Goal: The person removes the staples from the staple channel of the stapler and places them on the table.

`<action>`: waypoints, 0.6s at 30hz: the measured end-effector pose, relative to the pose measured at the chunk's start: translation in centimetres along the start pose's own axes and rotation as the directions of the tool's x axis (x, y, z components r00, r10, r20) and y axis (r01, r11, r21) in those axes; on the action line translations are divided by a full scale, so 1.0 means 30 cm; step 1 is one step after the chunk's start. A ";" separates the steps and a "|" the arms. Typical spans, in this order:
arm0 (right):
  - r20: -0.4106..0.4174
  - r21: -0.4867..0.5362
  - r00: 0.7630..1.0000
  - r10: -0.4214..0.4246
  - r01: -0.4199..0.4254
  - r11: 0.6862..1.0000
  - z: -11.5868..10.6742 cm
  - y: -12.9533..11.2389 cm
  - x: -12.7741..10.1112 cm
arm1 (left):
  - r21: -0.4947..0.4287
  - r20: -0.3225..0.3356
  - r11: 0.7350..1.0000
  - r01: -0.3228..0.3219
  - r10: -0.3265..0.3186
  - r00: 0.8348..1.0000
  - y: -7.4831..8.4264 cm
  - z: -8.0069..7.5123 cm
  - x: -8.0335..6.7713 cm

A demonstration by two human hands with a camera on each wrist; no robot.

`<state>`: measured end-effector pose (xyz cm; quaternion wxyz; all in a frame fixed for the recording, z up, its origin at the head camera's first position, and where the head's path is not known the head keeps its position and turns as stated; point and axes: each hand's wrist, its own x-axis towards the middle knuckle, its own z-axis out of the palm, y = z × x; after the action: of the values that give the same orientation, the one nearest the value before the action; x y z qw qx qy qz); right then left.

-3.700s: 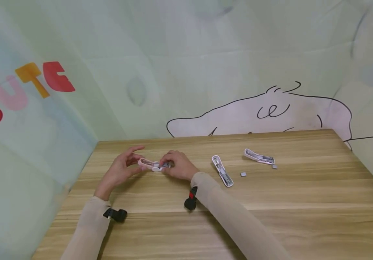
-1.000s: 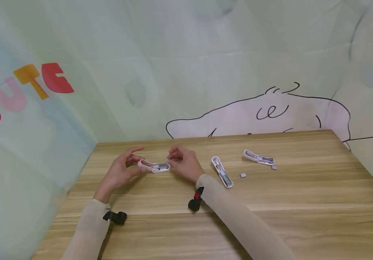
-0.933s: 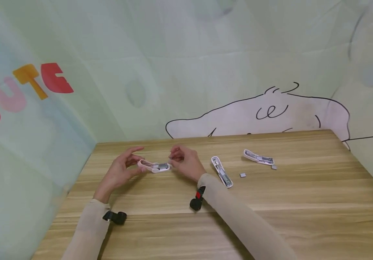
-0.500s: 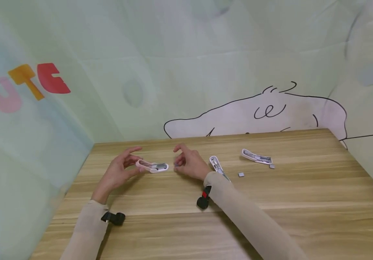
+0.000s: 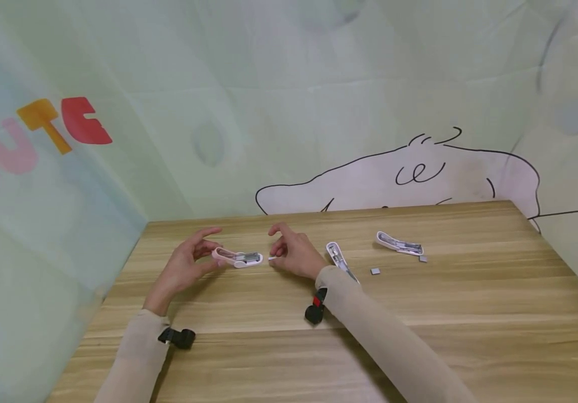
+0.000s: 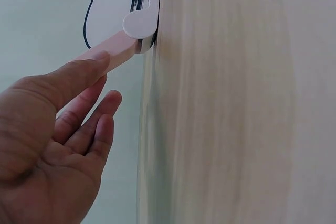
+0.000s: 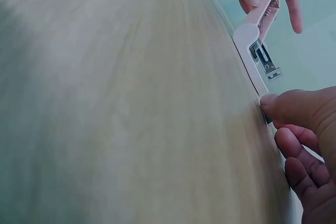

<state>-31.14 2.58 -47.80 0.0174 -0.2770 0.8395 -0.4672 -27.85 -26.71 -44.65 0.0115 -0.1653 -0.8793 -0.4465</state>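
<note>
An opened pink-and-white stapler (image 5: 239, 258) lies at the left of the table, its metal staple channel facing up. My left hand (image 5: 188, 267) pinches its pink upper arm between thumb and fingers, the other fingers spread. In the left wrist view the hinge of the stapler (image 6: 140, 24) shows beyond my thumb. Just right of the stapler's free end, my right hand (image 5: 297, 255) holds a small strip of staples (image 5: 272, 258) at its fingertips, low over the tabletop. The right wrist view shows the thumb covering most of that strip.
Two more opened white staplers lie to the right: one slanted stapler (image 5: 338, 258), partly behind the right sleeve, and one farther stapler (image 5: 399, 244). Small staple strips rest nearby, one strip (image 5: 375, 271) between them and another strip (image 5: 423, 259) at the farther one. A printed curtain (image 5: 289, 112) stands behind the table.
My right hand has drawn back from the stapler's channel to the right and lowered, with the strip of staples at its fingertips. My left hand keeps its hold on the stapler.
</note>
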 end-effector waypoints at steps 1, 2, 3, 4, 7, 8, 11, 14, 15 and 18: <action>-0.001 0.001 1.000 -0.003 0.003 1.000 -0.001 0.002 -0.001 | -0.001 0.001 1.000 -0.001 0.001 1.000 0.001 0.001 0.001; -0.002 0.001 1.000 -0.008 0.008 1.000 -0.002 0.005 -0.002 | -0.001 0.001 1.000 -0.002 0.002 1.000 0.002 0.002 0.002; -0.004 0.000 1.000 -0.012 0.012 1.000 -0.003 0.007 -0.003 | -0.002 0.002 1.000 -0.004 0.004 1.000 0.002 0.003 0.003; -0.003 0.001 1.000 -0.014 0.014 1.000 -0.002 0.008 -0.003 | -0.002 0.001 1.000 -0.005 0.005 1.000 0.000 0.002 0.003; -0.006 0.001 1.000 -0.013 0.013 1.000 -0.001 0.012 -0.004 | 0.004 0.004 1.000 -0.008 0.008 1.000 -0.003 0.001 0.002; -0.009 0.002 1.000 -0.012 0.012 1.000 -0.002 0.013 -0.004 | 0.006 0.005 1.000 -0.009 0.009 1.000 -0.004 0.001 0.003; -0.020 0.006 1.000 0.001 -0.001 1.000 -0.008 0.013 -0.007 | 0.012 0.006 1.000 -0.002 0.002 1.000 -0.005 0.000 0.005; -0.042 0.022 0.999 0.008 -0.007 1.000 -0.025 0.005 -0.012 | 0.040 0.003 0.999 0.019 -0.019 1.000 -0.006 0.000 0.003; -0.050 0.030 0.999 0.009 -0.007 1.000 -0.034 0.000 -0.013 | 0.047 0.003 0.999 0.028 -0.028 1.000 -0.006 -0.001 0.002; -0.071 0.046 0.997 0.011 -0.008 0.999 -0.068 -0.014 -0.019 | 0.061 0.004 0.997 0.048 -0.048 0.999 -0.008 -0.002 0.000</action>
<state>-31.04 4.27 -46.43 -0.0040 -0.2558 0.8298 -0.4959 -27.92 -26.88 -44.79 0.0035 -0.1449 -0.8963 -0.4192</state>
